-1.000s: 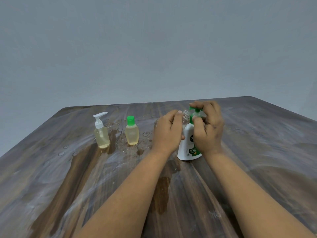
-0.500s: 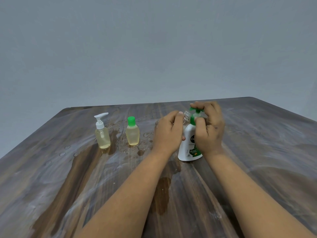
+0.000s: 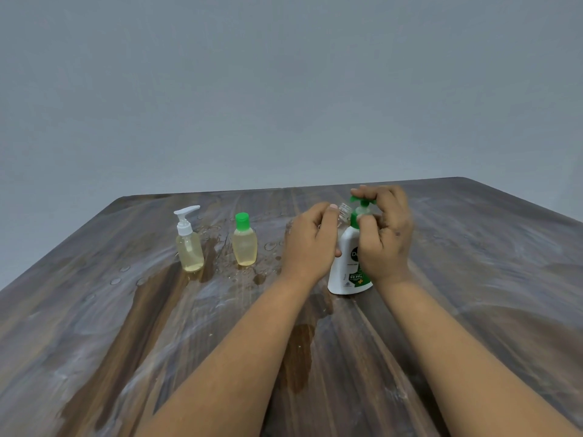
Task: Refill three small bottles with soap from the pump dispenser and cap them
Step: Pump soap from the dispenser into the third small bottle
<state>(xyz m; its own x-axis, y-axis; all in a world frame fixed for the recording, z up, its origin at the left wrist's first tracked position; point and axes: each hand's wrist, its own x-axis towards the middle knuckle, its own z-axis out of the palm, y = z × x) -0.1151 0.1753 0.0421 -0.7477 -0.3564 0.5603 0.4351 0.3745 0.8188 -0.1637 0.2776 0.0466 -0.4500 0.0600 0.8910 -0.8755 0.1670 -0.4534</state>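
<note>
Head view: the left hand (image 3: 310, 244) is wrapped around a small clear bottle (image 3: 344, 212), whose open threaded neck tilts toward the spout of the white pump dispenser (image 3: 347, 266). The right hand (image 3: 385, 234) rests curled over the green pump head (image 3: 362, 201), fingers (image 3: 367, 192) together on top. Left of the left hand's fingers stand a green-capped bottle (image 3: 244, 244) and a white-pump bottle (image 3: 188, 244), well apart from it. The wet table (image 3: 489, 279) lies open right of the right hand; its far edge is just beyond the fingertips.
</note>
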